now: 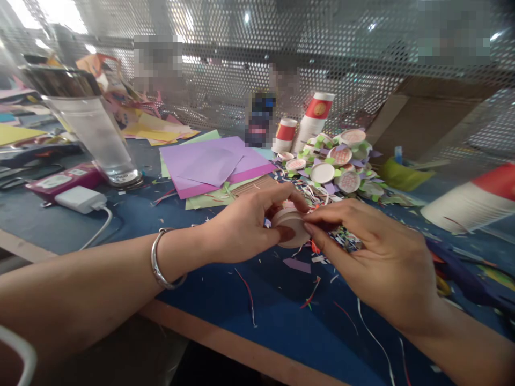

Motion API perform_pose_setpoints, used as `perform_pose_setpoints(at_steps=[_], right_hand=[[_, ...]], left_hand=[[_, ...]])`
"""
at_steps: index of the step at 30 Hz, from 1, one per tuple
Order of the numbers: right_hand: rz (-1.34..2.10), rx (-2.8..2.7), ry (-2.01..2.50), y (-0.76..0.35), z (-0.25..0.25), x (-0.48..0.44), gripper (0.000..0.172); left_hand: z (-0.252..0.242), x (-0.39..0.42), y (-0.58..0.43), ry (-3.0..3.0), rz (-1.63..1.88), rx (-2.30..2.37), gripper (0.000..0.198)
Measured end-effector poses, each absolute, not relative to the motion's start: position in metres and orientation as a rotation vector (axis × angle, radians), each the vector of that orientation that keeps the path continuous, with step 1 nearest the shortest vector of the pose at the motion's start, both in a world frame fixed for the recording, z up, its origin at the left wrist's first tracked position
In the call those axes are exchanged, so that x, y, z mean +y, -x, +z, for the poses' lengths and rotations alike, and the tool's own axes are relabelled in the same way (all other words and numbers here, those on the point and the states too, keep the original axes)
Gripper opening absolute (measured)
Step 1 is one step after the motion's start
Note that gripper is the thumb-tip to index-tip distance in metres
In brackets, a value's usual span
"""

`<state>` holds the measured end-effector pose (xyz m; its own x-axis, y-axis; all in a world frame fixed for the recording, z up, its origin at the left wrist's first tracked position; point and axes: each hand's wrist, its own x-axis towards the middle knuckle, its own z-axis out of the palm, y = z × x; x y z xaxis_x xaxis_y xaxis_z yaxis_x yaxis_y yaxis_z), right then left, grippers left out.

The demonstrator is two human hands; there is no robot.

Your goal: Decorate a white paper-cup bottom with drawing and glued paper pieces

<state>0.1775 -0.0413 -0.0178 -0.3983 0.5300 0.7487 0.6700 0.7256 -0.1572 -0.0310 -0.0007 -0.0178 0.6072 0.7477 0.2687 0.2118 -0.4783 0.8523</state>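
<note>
White paper disc (295, 237): a round, rimmed piece held between both hands, above the near side of the scrap pile.
Left hand (245, 222): grip closed on the disc, thumb on its near face and fingers arched over the far side.
Right hand (386, 262): grip pinched at the disc's right edge, between thumb and forefinger.
Bracelet (156, 257): silver-coloured, around the left wrist.
Shredded scraps (318, 258): thin white, red, orange and green strips, gathered beneath and beyond the hands; a flat purple scrap (298, 265) lies nearer the person.
Heap of discs (322, 173): many round white pieces, some with red print, mixed with green and purple paper tabs, beyond the hands.
Paper sheets (189, 161): purple over magenta and green, overlapping, beyond the left hand.
Paper cups (319, 110): red and white, a tall stack with a shorter one just to its left, behind the heap; another ribbed stack (462, 198) leans at far right.
Clear glass (102, 134): at left, containing clear liquid.
White adapter (80, 198): cabled, just beside a magenta box (66, 179).
Tabletop (281, 311): blue, with a pale brown front edge.
Perforated metal screen (225, 32): across the background.
</note>
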Motion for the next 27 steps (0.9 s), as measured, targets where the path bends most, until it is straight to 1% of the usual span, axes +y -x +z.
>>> perform_pose_setpoints(at_steps=[8, 12, 18, 20, 24, 27], right_hand=[[-0.198, -2.088, 0.901, -0.1771, -0.0193, -0.0413, 0.011], [-0.157, -2.098, 0.911, -0.1762, -0.0211, -0.0402, 0.012], [-0.081, -2.089, 0.971, -0.1771, -0.0207, -0.0410, 0.008], [-0.094, -2.084, 0.995, -0.1775, -0.0198, -0.0409, 0.007], [-0.132, -2.059, 1.036, -0.1770, -0.0192, -0.0405, 0.007], [-0.121, -2.061, 1.059, -0.1757, -0.0202, -0.0404, 0.007]], left_hand=[[-0.0151, -0.0009, 0.0311, -2.011, 0.825, 0.786, 0.033], [-0.0163, 0.0011, 0.0316, -2.013, 0.820, 0.766, 0.027], [-0.0215, 0.0042, 0.0322, -1.878, 0.770, 0.672, 0.021], [-0.0205, 0.0031, 0.0321, -1.862, 0.739, 0.669, 0.027], [-0.0171, -0.0003, 0.0322, -1.883, 0.681, 0.659, 0.054], [-0.0165, -0.0015, 0.0323, -1.905, 0.666, 0.659, 0.059]])
